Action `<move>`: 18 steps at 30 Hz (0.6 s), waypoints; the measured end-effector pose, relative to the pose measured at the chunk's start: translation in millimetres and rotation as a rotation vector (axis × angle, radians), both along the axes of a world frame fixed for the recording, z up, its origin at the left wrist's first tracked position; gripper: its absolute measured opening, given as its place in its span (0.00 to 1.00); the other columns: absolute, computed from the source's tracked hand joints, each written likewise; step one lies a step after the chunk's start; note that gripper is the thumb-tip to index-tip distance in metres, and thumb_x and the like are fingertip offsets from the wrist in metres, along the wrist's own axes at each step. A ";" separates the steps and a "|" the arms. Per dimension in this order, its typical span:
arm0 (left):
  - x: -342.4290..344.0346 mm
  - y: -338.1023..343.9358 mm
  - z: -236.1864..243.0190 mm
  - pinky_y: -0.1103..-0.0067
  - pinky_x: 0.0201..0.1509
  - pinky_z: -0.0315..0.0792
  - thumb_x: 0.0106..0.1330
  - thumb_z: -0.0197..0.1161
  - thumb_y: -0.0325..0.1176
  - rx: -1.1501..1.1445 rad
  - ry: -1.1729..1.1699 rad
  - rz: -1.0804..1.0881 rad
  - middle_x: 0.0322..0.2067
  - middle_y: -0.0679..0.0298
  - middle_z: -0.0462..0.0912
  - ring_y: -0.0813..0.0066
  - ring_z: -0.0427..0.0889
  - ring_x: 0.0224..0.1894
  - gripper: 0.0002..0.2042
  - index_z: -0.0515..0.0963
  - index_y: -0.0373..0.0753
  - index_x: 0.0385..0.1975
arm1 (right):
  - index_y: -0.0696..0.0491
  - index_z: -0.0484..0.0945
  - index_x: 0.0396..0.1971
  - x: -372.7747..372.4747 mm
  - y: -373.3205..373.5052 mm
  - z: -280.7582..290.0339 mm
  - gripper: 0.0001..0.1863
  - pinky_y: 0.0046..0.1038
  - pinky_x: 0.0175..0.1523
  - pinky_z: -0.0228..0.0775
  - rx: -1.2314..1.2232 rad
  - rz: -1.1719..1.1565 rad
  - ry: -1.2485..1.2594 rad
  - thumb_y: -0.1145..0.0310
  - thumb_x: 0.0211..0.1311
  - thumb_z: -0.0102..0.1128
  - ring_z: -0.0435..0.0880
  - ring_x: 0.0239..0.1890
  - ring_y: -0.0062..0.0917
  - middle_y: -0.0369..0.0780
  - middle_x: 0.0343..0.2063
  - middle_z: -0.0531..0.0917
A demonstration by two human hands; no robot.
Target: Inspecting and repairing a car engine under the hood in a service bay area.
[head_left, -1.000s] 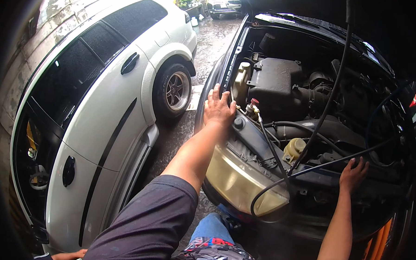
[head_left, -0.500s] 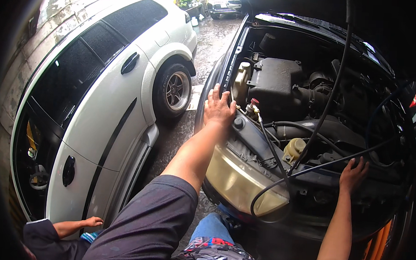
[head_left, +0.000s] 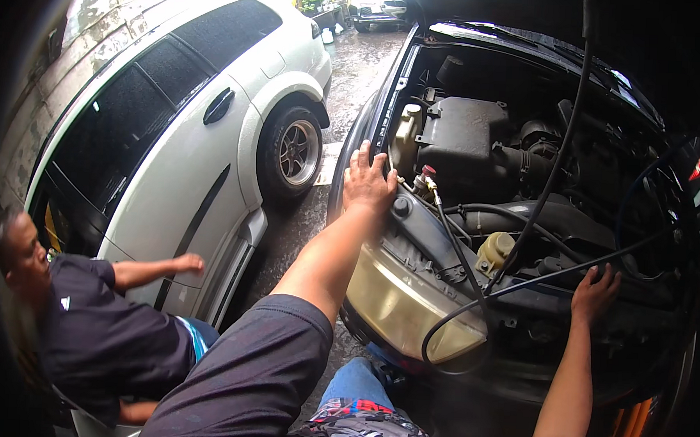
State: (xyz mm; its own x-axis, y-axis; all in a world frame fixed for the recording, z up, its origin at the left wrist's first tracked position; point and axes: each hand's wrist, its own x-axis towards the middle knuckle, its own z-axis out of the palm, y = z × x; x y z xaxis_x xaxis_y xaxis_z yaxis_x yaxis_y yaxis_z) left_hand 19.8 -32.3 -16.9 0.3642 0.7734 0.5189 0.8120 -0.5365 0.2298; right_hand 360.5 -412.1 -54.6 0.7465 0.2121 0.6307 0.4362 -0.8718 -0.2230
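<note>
My left hand (head_left: 370, 180) lies on the left fender edge of a dark car, fingers stretched out over it and nothing in them. Just right of it stands a red-capped coupling (head_left: 428, 172) with a black hose (head_left: 449, 231) running down from it. Below the hand is the yellowed headlight (head_left: 408, 307). My right hand (head_left: 594, 294) rests at the front edge of the engine bay, fingers apart, beside a black hose (head_left: 550, 279) that crosses the front. Between the hands sits a yellowish reservoir (head_left: 496, 247). The raised hood (head_left: 500, 8) is overhead.
A dark air filter box (head_left: 463, 134) and a whitish tank (head_left: 405, 135) fill the bay's left side. Across a wet lane (head_left: 364, 63) stands a white car (head_left: 164, 179). A person (head_left: 111, 317) in a dark shirt is close at my left, one arm reaching forward.
The person at the left has come further into view, with head, torso and raised arm now showing. My two hands and the hoses have stayed in place.
</note>
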 end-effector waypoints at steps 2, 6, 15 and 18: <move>0.5 0.5 -0.7 0.60 0.69 0.60 0.65 0.58 0.49 0.000 0.006 -0.002 0.69 0.56 0.55 0.51 0.56 0.71 0.23 0.71 0.49 0.58 | 0.52 0.72 0.61 0.7 -0.6 -1.0 0.26 0.44 0.70 0.58 -0.002 -0.007 -0.010 0.52 0.71 0.49 0.65 0.67 0.47 0.53 0.65 0.66; -0.4 2.0 -3.4 0.60 0.69 0.60 0.65 0.58 0.49 0.010 -0.002 0.003 0.69 0.55 0.56 0.52 0.56 0.71 0.23 0.71 0.49 0.58 | 0.51 0.72 0.61 -1.7 1.2 0.5 0.25 0.44 0.70 0.58 -0.002 -0.003 -0.006 0.52 0.71 0.49 0.65 0.67 0.48 0.53 0.65 0.66; 0.9 0.9 -1.5 0.60 0.69 0.61 0.65 0.58 0.49 0.008 -0.015 -0.003 0.69 0.55 0.56 0.52 0.56 0.71 0.22 0.72 0.49 0.57 | 0.52 0.72 0.61 1.2 -0.8 -2.2 0.25 0.44 0.69 0.59 0.011 0.001 -0.018 0.52 0.71 0.49 0.65 0.67 0.48 0.54 0.65 0.66; 0.8 1.3 -2.6 0.60 0.69 0.61 0.65 0.58 0.48 0.012 -0.016 -0.003 0.69 0.55 0.56 0.52 0.57 0.70 0.22 0.72 0.49 0.57 | 0.52 0.72 0.61 -0.1 -0.5 -0.9 0.25 0.44 0.69 0.59 0.002 0.005 -0.020 0.52 0.71 0.49 0.65 0.67 0.48 0.54 0.65 0.65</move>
State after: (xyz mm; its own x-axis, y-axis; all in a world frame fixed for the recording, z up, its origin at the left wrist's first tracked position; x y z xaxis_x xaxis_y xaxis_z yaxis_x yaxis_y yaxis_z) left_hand 20.6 -31.0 -19.5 0.3578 0.7663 0.5336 0.8069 -0.5413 0.2363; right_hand 360.3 -412.5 -55.5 0.7326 0.2151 0.6458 0.4451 -0.8691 -0.2156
